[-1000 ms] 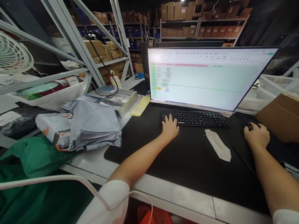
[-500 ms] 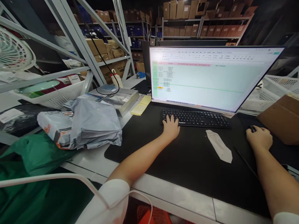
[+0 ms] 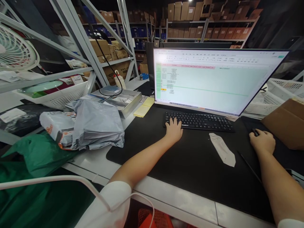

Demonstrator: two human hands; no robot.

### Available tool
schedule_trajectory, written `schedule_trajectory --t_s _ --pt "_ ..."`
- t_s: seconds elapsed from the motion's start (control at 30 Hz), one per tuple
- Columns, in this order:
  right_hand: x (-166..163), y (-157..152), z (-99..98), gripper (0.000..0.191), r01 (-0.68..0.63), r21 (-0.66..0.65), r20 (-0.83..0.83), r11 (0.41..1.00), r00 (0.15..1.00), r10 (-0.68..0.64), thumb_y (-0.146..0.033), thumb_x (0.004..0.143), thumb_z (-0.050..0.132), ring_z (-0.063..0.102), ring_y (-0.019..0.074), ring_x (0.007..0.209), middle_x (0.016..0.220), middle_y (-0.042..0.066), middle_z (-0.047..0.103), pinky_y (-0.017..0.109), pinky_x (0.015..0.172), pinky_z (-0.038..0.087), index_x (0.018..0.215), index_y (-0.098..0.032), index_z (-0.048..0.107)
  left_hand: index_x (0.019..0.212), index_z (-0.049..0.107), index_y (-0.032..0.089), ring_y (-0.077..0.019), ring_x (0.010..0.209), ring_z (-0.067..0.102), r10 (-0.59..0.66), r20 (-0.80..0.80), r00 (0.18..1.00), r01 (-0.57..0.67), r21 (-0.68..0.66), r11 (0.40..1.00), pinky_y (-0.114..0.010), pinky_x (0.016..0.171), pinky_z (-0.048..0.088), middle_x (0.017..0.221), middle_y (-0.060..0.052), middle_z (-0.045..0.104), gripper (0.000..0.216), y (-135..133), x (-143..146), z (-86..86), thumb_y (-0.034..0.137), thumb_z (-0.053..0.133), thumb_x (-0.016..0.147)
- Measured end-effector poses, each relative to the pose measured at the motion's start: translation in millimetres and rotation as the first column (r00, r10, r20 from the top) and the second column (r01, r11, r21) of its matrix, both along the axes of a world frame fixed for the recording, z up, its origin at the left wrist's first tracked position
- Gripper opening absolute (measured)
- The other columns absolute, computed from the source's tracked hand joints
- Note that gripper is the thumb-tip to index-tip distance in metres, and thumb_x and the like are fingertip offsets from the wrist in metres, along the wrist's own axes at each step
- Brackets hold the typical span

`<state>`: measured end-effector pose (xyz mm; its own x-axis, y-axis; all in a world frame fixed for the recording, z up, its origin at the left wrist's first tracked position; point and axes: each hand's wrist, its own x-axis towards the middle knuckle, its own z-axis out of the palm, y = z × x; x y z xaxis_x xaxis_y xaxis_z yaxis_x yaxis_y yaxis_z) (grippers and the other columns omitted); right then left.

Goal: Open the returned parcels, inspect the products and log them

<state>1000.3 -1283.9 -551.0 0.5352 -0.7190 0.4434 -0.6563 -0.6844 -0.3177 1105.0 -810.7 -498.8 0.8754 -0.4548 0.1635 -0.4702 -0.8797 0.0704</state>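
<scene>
My left hand (image 3: 174,130) lies on the left part of a black keyboard (image 3: 206,122), its fingers spread over the keys. At the right, my right hand (image 3: 263,141) is wrapped round a dark computer mouse (image 3: 255,132), mostly hidden under the palm. Behind the keyboard a wide monitor (image 3: 213,82) shows a spreadsheet with green and pink bands; its text is too small to read. Between my hands, on the black desk mat (image 3: 190,171), lie a crumpled pale strip (image 3: 222,150) and a thin dark stick (image 3: 249,166).
Grey plastic mailer bags (image 3: 97,125) are piled left of the mat, near a metal tray (image 3: 129,103) and yellow notes (image 3: 144,107). A cardboard box (image 3: 287,123) stands beyond my right hand. A fan (image 3: 16,49) and grey rack posts stand at the left.
The view has shifted very slightly. My right hand on the mouse appears a touch further left; my left hand stays on the keyboard, and the screen looks the same.
</scene>
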Motion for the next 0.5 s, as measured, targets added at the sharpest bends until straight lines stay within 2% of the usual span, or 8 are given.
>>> schedule_trajectory --t_s 0.17,0.33,0.5 --pt "-0.2 2.3 2.3 0.06 0.005 -0.002 -0.016 1.0 1.0 -0.005 -0.052 0.093 0.045 0.058 0.0355 0.124 0.143 0.016 0.059 0.046 0.107 0.048 0.135 -0.018 0.071 0.155 0.048 0.019 -0.045 0.153 0.03 -0.007 0.018 1.0 0.007 -0.001 1.0 -0.066 0.113 0.039 0.167 -0.018 0.035 0.056 -1.2 0.0 -0.5 0.041 0.047 0.103" --pt "-1.2 5.3 5.2 0.057 0.023 0.038 -0.006 0.999 1.0 -0.023 -0.049 0.094 0.052 0.058 0.0352 0.125 0.149 0.014 0.053 0.047 0.108 0.048 0.141 -0.022 0.067 0.155 0.048 0.018 -0.0436 0.153 0.03 -0.01 0.027 1.0 0.01 0.008 1.0 -0.064 0.112 0.041 0.168 -0.018 0.034 0.056 -2.2 -0.3 -2.0 0.04 0.046 0.103" --pt "-1.5 5.6 4.8 0.054 0.021 -0.001 0.028 1.0 0.999 -0.021 -0.047 0.095 0.055 0.058 0.035 0.125 0.147 0.016 0.052 0.048 0.107 0.048 0.142 -0.022 0.066 0.155 0.048 0.022 -0.0415 0.152 0.032 -0.015 0.016 1.0 0.016 -0.011 1.0 -0.065 0.111 0.041 0.169 -0.017 0.032 0.054 -1.7 0.9 -2.6 0.039 0.047 0.103"
